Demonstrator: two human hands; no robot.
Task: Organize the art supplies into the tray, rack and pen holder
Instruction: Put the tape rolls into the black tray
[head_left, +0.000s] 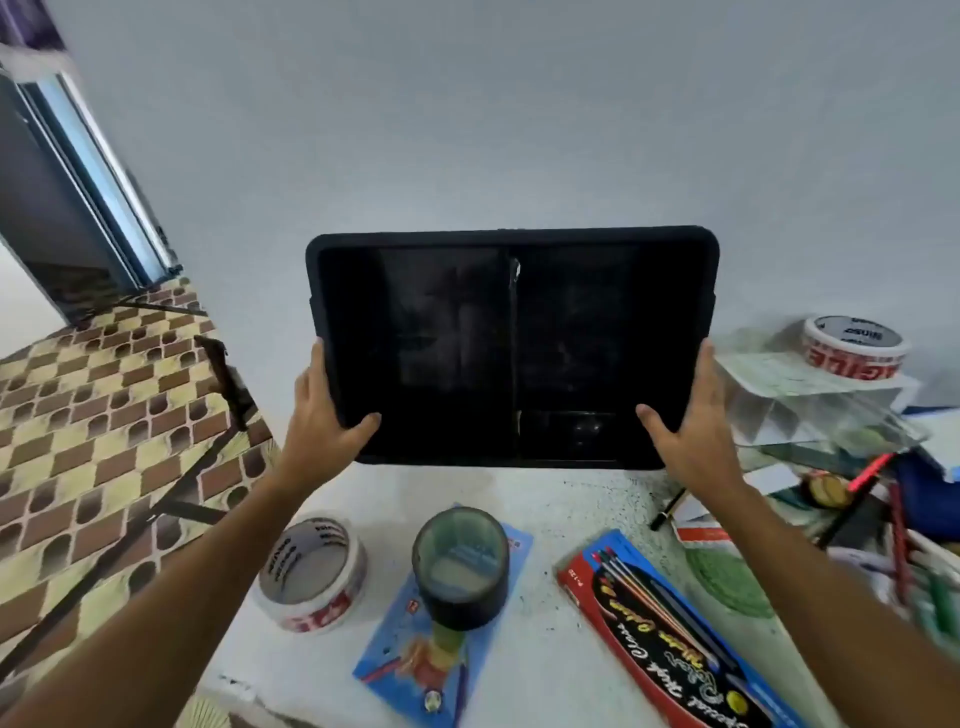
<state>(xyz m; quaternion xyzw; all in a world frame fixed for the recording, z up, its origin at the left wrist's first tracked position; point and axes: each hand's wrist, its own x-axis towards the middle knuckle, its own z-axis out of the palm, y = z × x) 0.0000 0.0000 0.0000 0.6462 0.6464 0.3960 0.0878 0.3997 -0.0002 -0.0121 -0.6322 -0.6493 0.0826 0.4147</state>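
Both hands hold a black divided tray (511, 345) up in the air between them, tilted so its open face looks toward the camera. The left hand (324, 410) grasps the tray's left edge, thumb curled over the rim onto the inside, and the right hand (691, 415) grasps the right edge the same way. The tray's lower edge hangs above the far part of the white counter (561, 499), not touching it. Below and between the two forearms, a dark round pen holder (461, 564) stands upright on a blue card of art supplies (415, 670). Just beside the left forearm lies a roll of white tape with red print (310, 579). By the right forearm lies a red and black pack of brushes (670, 639), set at a slant. Just past the right hand stands a clear plastic rack (810, 405), with a second roll of printed tape (854, 345) resting on its top. Near the right forearm's outer side lies a blurred clutter of pens and pencils (904, 551).
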